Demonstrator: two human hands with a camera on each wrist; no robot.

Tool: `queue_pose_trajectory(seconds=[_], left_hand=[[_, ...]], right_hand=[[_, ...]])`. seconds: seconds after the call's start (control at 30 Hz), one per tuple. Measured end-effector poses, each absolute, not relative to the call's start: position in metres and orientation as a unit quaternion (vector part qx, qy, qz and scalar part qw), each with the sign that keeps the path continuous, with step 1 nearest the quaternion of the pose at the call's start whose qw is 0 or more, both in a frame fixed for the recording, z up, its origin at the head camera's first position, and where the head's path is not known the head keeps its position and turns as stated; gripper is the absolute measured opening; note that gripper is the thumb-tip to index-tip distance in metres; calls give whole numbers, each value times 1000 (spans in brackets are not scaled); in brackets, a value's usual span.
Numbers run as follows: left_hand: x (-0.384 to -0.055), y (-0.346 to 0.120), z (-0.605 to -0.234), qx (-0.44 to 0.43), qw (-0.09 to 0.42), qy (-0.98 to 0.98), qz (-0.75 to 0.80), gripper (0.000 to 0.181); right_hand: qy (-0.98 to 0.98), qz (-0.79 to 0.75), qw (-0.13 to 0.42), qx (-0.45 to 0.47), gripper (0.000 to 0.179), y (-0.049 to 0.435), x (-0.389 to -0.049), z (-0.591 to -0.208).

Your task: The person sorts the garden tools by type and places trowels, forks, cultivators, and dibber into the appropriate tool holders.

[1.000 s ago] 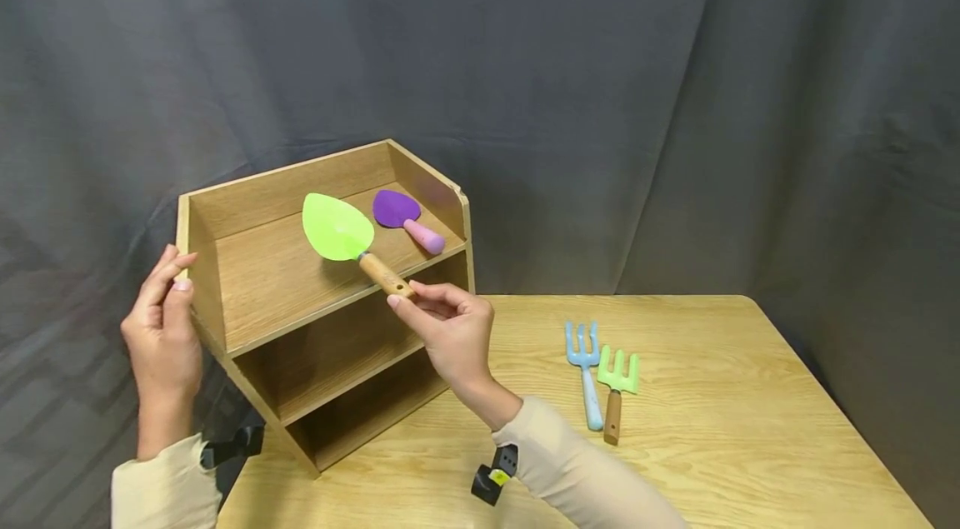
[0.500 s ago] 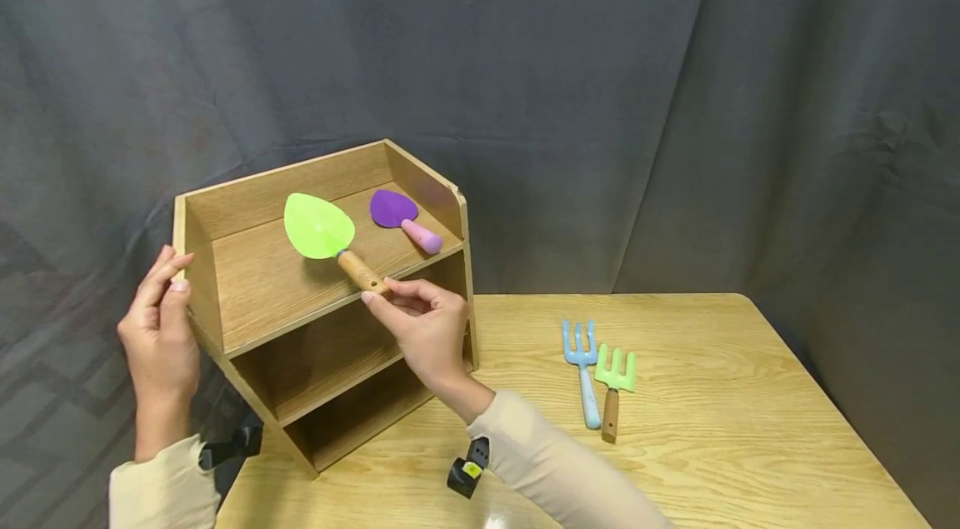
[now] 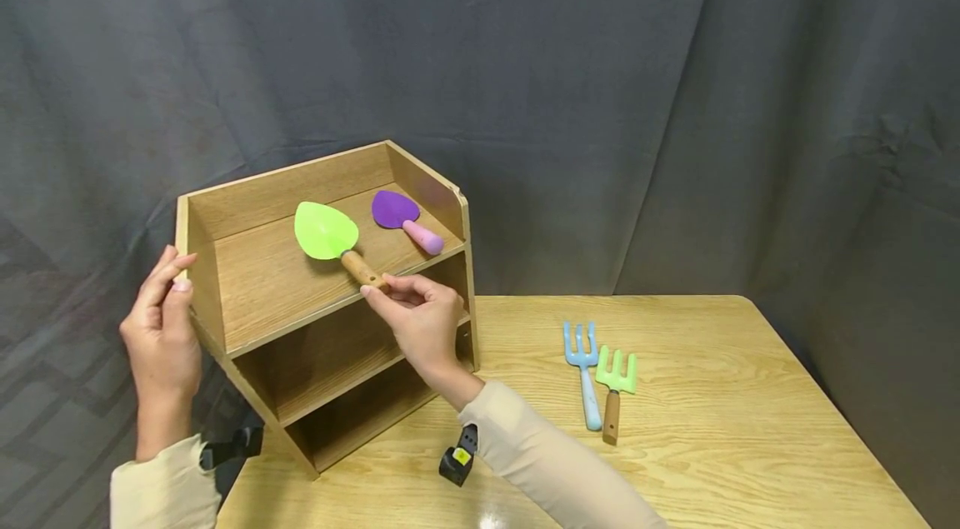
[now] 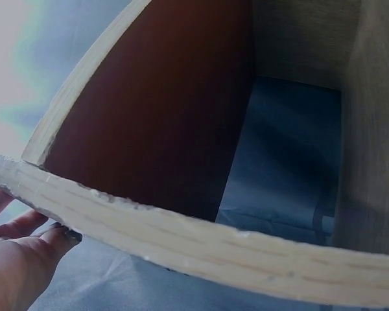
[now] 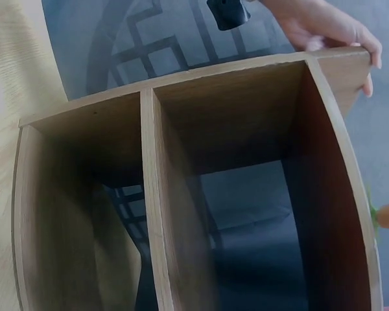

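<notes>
Slantwise, the green trowel (image 3: 330, 236) crosses the shelf's edge (image 3: 300, 321).

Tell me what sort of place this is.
Probably an indoor filming setup, though that's a guess: a grey curtain hangs behind the wooden table, and a black wrist-worn device is in view.

The green trowel (image 3: 327, 232) has a wooden handle (image 3: 363, 270), the shelf (image 3: 258, 287) matt wood grain, the curtain (image 3: 562, 96) creased cloth.

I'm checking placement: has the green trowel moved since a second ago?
Yes: in the head view, the green trowel shifted left, away from the unmoved purple trowel.
</notes>
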State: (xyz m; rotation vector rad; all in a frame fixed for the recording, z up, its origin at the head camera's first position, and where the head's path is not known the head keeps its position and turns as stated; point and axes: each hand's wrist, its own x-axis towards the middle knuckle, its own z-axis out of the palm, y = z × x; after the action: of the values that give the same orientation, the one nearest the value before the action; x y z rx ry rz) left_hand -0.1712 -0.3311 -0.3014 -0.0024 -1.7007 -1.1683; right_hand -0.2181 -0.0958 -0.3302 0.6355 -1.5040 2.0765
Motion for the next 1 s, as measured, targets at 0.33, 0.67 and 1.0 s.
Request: queue_pose_trajectory(seconds=[0.33, 0.67, 1.0], left_hand=[[-170, -331, -301, 0, 514, -709, -484, 33], [-171, -333, -301, -7, 511, -714, -480, 33], [-171, -334, -303, -12, 515, -711, -478, 33]], right_hand=[[-575, 741, 259, 231, 16, -95, -208, -311], [-594, 730, 257, 221, 17, -101, -212, -309], [-594, 728, 261, 224, 16, -105, -215, -312]])
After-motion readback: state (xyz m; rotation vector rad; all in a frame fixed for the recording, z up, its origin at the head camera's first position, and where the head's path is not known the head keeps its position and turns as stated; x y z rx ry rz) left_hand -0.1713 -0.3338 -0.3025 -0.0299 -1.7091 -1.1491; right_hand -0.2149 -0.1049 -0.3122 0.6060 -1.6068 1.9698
